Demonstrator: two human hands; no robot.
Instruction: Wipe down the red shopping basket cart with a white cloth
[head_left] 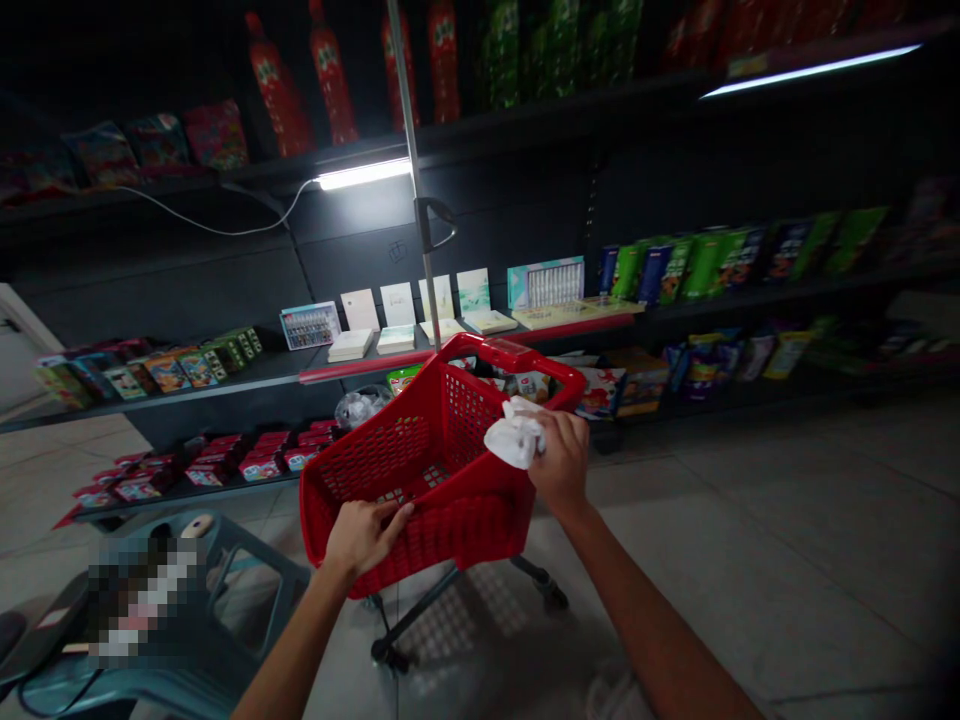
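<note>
A red plastic shopping cart (480, 515) with perforated walls stands in front of me, its handle at the far right end. My left hand (364, 540) grips its near rim, fingers curled over the edge. My right hand (562, 455) is closed on a crumpled white cloth (516, 435), held by the cart's rim just below the handle. No goods show in the visible part of the basket.
Dark shelves (360, 225) run behind the cart, with red bottles (334, 80), books (397, 305) and snack bags (709, 265). A metal pole (426, 270) rises behind the cart. A grey-blue plastic stool (247, 550) with items on it stands at lower left.
</note>
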